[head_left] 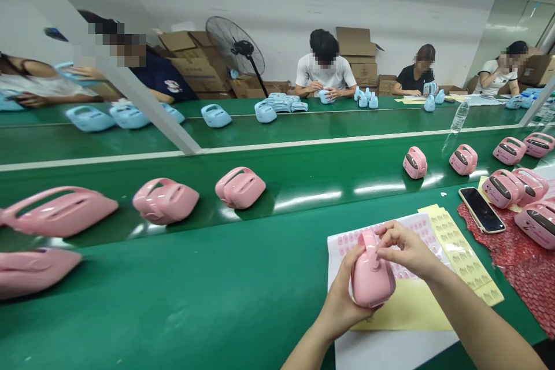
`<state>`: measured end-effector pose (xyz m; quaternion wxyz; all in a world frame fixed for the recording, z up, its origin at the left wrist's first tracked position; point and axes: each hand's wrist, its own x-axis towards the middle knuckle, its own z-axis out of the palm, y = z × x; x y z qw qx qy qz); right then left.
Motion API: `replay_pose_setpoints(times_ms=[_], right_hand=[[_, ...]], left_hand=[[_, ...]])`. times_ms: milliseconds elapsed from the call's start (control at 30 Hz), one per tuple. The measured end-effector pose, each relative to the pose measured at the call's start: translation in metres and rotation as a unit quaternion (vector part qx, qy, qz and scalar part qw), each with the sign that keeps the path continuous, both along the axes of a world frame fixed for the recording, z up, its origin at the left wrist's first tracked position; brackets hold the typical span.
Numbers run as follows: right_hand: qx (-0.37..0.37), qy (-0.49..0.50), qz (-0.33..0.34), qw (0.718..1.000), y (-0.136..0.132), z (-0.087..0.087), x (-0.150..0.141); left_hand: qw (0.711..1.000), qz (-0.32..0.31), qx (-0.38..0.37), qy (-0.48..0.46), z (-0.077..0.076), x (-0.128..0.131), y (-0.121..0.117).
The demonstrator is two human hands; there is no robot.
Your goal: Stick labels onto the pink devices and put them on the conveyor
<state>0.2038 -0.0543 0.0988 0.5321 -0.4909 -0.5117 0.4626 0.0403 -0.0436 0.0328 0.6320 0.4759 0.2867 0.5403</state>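
Observation:
My left hand (344, 298) is wrapped round a pink plastic housing with a carry handle (373, 283), held tilted above the sheets. At the side of its handle, the thumb and fingers of my right hand (401, 248) are pinched together; whatever lies between them is too small to make out. Beneath both hands lie a white sheet with rows of small pink stickers (418, 231) and a yellow backing sheet (411, 306). Another yellow sheet with cut outlines (466, 248) lies to the right.
Pink housings (240, 188) line the green belt, with finished-looking dark-fronted ones (503, 188) at right. A phone (482, 210) rests on red bubble wrap (520, 277). A bottle (459, 115) stands farther back. Across the belt, several people handle blue housings (215, 116). A white post (151, 98) slants at left.

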Motion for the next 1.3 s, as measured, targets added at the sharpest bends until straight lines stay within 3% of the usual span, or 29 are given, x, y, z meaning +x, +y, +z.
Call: replay_pose_setpoints(times_ms=[133, 333, 467, 700, 900, 1033, 1200, 1300], right_hand=[[-0.016, -0.047, -0.002, 0.999, -0.003, 0.002, -0.006], [-0.016, -0.079, -0.009, 0.997, -0.009, 0.004, -0.007], [0.007, -0.114, -0.013, 0.993, -0.013, 0.008, -0.008], [0.039, -0.138, -0.02, 0.989, -0.017, 0.007, -0.008], [0.063, -0.177, -0.015, 0.982, -0.019, 0.007, -0.009], [0.115, -0.248, -0.022, 0.962, -0.021, 0.0, -0.009], [0.227, -0.355, -0.091, 0.902, -0.029, -0.017, -0.009], [0.228, -0.365, -0.097, 0.898, -0.033, -0.022, -0.009]], left_hand=[[0.997, -0.067, -0.002, 0.028, -0.004, -0.01, 0.009], [0.981, -0.071, 0.112, 0.143, 0.016, -0.011, 0.008], [0.973, -0.074, 0.137, 0.169, 0.02, -0.011, 0.006], [0.976, -0.075, 0.128, 0.16, 0.02, -0.012, 0.004], [0.947, -0.081, 0.226, 0.213, 0.01, -0.015, 0.006], [0.916, -0.088, 0.284, 0.269, 0.007, -0.016, 0.008], [0.916, -0.083, 0.278, 0.278, 0.012, -0.017, 0.007], [0.914, -0.08, 0.288, 0.275, 0.014, -0.017, 0.006]])
